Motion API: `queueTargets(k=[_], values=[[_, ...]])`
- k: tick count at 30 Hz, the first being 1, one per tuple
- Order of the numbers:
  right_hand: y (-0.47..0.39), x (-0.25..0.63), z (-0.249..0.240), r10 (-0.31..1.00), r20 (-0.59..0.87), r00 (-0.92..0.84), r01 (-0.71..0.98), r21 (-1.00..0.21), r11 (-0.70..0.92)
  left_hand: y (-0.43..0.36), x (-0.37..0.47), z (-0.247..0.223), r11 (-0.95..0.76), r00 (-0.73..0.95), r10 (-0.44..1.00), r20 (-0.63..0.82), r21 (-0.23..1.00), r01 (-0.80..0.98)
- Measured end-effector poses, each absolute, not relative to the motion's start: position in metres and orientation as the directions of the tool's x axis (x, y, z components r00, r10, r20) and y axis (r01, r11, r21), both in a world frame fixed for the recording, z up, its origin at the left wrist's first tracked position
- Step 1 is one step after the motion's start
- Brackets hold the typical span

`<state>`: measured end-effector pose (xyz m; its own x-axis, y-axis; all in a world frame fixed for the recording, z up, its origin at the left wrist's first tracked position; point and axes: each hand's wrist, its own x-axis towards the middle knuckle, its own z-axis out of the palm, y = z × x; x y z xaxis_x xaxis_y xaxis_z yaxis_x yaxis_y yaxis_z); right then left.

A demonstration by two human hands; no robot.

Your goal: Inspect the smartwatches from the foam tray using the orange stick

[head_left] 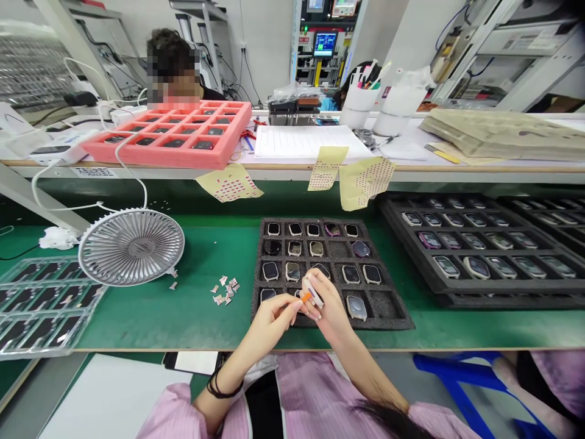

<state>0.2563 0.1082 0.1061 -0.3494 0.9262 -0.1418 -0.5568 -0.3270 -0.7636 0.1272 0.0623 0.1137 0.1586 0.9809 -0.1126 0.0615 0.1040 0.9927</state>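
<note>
My right hand (pixel 329 305) is closed around a watch case (pixel 314 292), held on edge with its side towards me. My left hand (pixel 273 316) pinches a small orange stick-like piece (pixel 306 297), whose end meets the side of the watch case; its exact kind is too small to tell. Both hands are over the front of a black foam tray (pixel 336 250), where square watches such as a silver-framed one (pixel 270 271) lie in compartments. My hands cover part of the front rows. Left of the tray, a loose pile of small metallic pieces (pixel 225 291) lies on the green mat.
A round fan (pixel 132 247) and a clear plastic tray (pixel 43 305) are at left. More foam trays of watches (pixel 470 244) stand at right. A pink foam tray (pixel 169 155) rests on the shelf, with yellow paper sheets (pixel 368 183) hanging below. A person (pixel 212 92) sits opposite.
</note>
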Motion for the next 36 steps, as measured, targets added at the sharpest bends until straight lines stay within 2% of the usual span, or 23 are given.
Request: queueTargets(k=[7, 9, 12, 17, 20, 24, 26, 29, 32, 34, 36], values=[[0.108, 0.258, 0.105, 0.944, -0.121, -0.308, -0.477, -0.839, -0.263, 0.065, 0.120, 0.118, 0.021, 0.173, 0.984, -0.048, 0.988, 0.150], [0.108, 0.256, 0.104, 0.906, -0.152, -0.396, -0.516, -0.779, -0.357, 0.066, 0.120, 0.117, 0.012, 0.185, 0.982, -0.039, 0.989, 0.148], [0.109, 0.251, 0.099, 0.818, -0.183, -0.545, -0.576, -0.627, -0.524, 0.067, 0.121, 0.115, 0.012, 0.170, 0.985, -0.033, 0.992, 0.123], [0.112, 0.245, 0.091, 0.817, -0.199, -0.541, -0.629, -0.549, -0.550, 0.068, 0.124, 0.109, 0.054, 0.155, 0.986, -0.061, 0.997, 0.048], [0.112, 0.246, 0.091, 0.830, -0.211, -0.516, -0.627, -0.568, -0.534, 0.071, 0.123, 0.102, 0.090, 0.140, 0.986, -0.094, 0.995, 0.033], [0.109, 0.247, 0.095, 0.925, -0.151, -0.350, -0.604, -0.718, -0.346, 0.075, 0.126, 0.099, 0.081, 0.054, 0.995, -0.081, 0.997, 0.009], [0.105, 0.247, 0.096, 0.949, -0.099, -0.299, -0.534, -0.807, -0.252, 0.076, 0.130, 0.102, 0.061, 0.066, 0.996, -0.061, 0.998, -0.001], [0.102, 0.247, 0.095, 0.946, -0.040, -0.322, -0.380, -0.910, -0.168, 0.075, 0.134, 0.105, 0.038, 0.084, 0.996, -0.039, 0.999, 0.008], [0.117, 0.261, 0.091, 0.963, 0.004, -0.268, -0.203, -0.978, -0.052, 0.071, 0.120, 0.103, 0.013, -0.015, 1.000, -0.011, 0.994, 0.105], [0.143, 0.282, 0.087, 0.984, 0.059, -0.166, 0.004, -0.998, 0.060, 0.069, 0.098, 0.098, 0.019, -0.115, 0.993, 0.007, 0.975, 0.221], [0.178, 0.309, 0.084, 0.981, 0.163, -0.102, 0.365, -0.912, 0.190, 0.066, 0.068, 0.092, 0.040, -0.219, 0.974, 0.053, 0.916, 0.400]])
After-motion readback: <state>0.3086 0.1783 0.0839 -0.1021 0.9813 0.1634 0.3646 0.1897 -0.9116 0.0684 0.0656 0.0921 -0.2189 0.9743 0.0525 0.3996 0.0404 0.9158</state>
